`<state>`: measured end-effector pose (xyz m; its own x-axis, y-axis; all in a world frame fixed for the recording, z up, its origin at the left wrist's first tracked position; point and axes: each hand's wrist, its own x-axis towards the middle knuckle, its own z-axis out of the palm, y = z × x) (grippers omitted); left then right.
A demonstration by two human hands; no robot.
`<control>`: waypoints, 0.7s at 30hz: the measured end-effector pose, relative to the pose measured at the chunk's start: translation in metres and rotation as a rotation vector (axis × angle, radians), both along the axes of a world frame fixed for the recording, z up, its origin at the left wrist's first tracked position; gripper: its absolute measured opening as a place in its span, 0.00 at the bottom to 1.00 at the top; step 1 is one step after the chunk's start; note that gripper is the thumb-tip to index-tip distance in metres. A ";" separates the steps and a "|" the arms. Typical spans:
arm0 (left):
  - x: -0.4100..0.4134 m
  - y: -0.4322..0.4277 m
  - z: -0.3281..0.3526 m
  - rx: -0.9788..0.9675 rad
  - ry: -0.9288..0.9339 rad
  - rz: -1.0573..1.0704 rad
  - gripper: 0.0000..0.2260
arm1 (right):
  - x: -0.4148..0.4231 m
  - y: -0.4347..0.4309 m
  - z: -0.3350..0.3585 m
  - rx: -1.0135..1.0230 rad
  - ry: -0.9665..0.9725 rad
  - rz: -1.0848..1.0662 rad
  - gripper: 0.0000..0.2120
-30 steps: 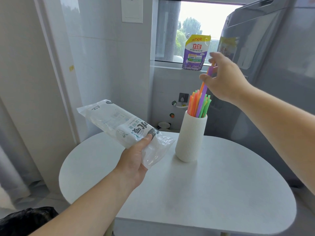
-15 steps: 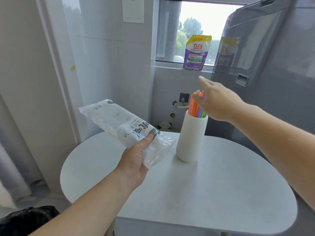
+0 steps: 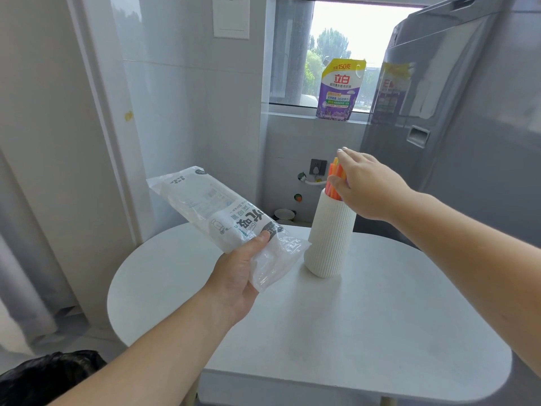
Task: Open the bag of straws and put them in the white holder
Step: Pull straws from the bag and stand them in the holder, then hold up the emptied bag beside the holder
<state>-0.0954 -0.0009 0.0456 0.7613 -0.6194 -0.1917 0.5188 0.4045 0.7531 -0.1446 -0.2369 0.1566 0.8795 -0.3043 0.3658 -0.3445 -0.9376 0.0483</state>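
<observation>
Head view: your table [image 3: 380,332] carries the white holder [image 3: 330,238], upright near its far edge. Your left hand [image 3: 234,276] grips the clear bag [image 3: 216,212] by one end, raised left of the holder. Your right hand [image 3: 366,186] lies open, fingers spread, against the straws [image 3: 335,174] standing in the holder.

White rounded table [image 3: 366,332], pale tiled walls [image 3: 187,118], daylit window [image 3: 345,39] with trees outside, detergent pouch [image 3: 339,89] on sill, grey refrigerator [image 3: 468,127] right, black bag [image 3: 49,379] on floor.
</observation>
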 end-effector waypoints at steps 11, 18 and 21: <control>-0.004 0.011 0.005 0.038 -0.032 -0.012 0.16 | -0.027 0.024 -0.002 0.202 -0.524 0.074 0.13; -0.010 0.031 0.012 0.079 -0.132 -0.080 0.20 | -0.070 0.113 -0.063 1.321 -0.216 -0.029 0.18; -0.016 0.051 0.015 0.132 -0.191 -0.089 0.23 | -0.078 0.146 -0.080 1.713 -0.171 0.030 0.17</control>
